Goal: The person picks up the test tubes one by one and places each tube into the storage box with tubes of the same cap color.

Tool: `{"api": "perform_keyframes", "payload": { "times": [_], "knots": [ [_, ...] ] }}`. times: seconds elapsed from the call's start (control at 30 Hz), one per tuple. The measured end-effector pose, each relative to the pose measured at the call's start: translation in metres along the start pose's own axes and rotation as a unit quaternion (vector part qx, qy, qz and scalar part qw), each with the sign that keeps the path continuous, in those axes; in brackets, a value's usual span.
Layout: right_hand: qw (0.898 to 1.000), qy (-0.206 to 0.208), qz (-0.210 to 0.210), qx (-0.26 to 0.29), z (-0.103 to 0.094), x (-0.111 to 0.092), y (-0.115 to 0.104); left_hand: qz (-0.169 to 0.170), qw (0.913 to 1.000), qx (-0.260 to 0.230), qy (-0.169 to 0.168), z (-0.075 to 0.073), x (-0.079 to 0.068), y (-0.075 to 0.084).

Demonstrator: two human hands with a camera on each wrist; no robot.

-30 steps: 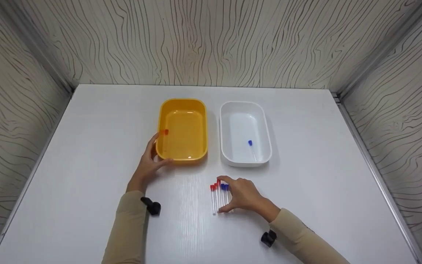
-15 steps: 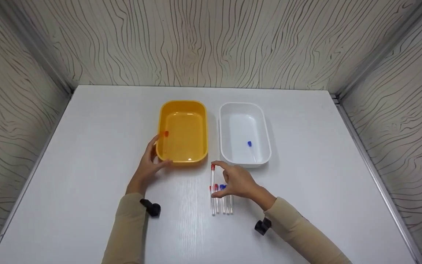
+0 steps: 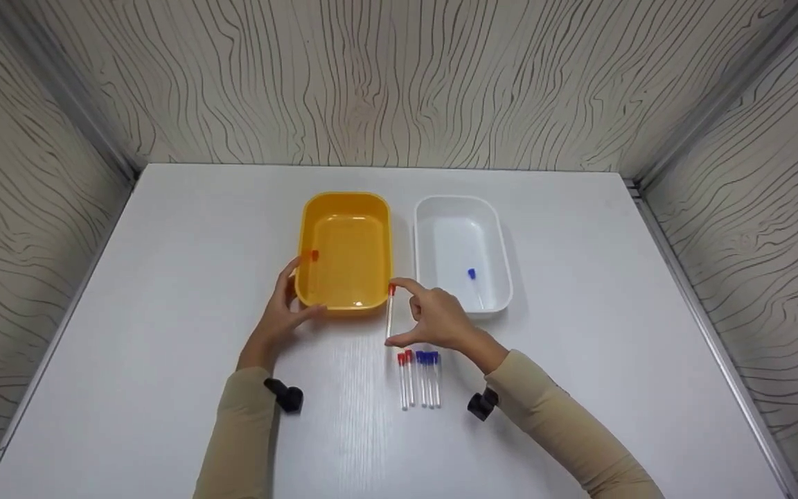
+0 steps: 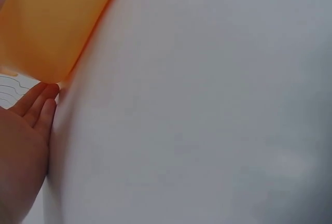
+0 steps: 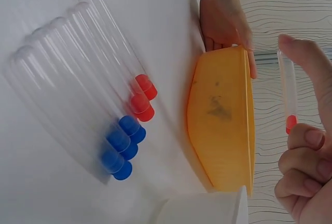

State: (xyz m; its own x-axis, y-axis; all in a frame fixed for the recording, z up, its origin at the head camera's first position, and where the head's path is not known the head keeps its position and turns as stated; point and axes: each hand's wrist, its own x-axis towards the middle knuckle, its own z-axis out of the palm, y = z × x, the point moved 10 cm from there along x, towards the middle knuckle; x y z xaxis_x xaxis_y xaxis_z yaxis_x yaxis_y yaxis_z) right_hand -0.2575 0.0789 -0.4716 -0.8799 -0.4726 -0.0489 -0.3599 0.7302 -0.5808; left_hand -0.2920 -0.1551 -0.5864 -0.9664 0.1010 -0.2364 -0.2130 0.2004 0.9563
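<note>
In the head view, my right hand (image 3: 440, 319) pinches a red-capped test tube (image 3: 389, 315) lengthwise, thumb at its clear end and index finger at the cap. It is raised off the table by the yellow tub's front right corner. My left hand (image 3: 280, 308) holds the yellow tub (image 3: 351, 308) at its front left corner, thumb at the front rim and fingers along the left side. One red-capped tube (image 3: 314, 256) lies inside that tub. Two red-capped tubes (image 5: 141, 97) and three blue-capped tubes (image 5: 120, 143) lie side by side on the table below the right hand.
To the right of the yellow tub stands a white tub (image 3: 463, 310) with one blue-capped tube (image 3: 472, 274) in it. Patterned panels (image 3: 371, 83) wall the white table (image 3: 163, 346) at the back and sides. Black camera mounts (image 3: 289, 398) sit at both wrists.
My right hand has lifted a red-capped tube out of the row and carried it forward and left to the yellow tub's corner. The left hand stays at the tub.
</note>
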Motion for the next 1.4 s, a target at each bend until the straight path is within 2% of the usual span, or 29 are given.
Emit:
{"api": "perform_keyframes", "payload": {
  "times": [0.4,0.63,0.77,0.83,0.97,1.13,1.4],
  "knots": [
    [1.0,0.013,-0.012,0.025,-0.003,0.017,-0.008,0.006,1.0,0.001,0.006,-0.001,0.001,-0.002],
    [0.999,0.015,-0.017,0.033,0.002,0.028,-0.01,0.035,0.9994,-0.007,-0.001,-0.003,-0.001,0.004],
    [0.999,0.009,-0.009,0.045,0.007,0.036,-0.009,0.037,0.9993,-0.004,0.001,-0.004,-0.001,0.005],
    [0.999,0.006,-0.007,0.046,0.008,0.04,-0.009,0.036,0.9993,-0.002,-0.002,-0.004,-0.001,0.005],
    [0.999,0.011,-0.01,0.043,0.008,0.047,-0.01,0.014,0.9998,-0.001,-0.011,-0.002,0.001,0.002],
    [0.999,0.024,-0.012,0.042,0.007,0.056,-0.01,0.004,1.0,0.004,-0.005,0.0,0.001,-0.001],
    [0.995,0.002,0.008,0.095,0.017,0.071,-0.006,-0.01,0.9999,0.002,-0.005,0.0,0.001,-0.004]
  ]
}}
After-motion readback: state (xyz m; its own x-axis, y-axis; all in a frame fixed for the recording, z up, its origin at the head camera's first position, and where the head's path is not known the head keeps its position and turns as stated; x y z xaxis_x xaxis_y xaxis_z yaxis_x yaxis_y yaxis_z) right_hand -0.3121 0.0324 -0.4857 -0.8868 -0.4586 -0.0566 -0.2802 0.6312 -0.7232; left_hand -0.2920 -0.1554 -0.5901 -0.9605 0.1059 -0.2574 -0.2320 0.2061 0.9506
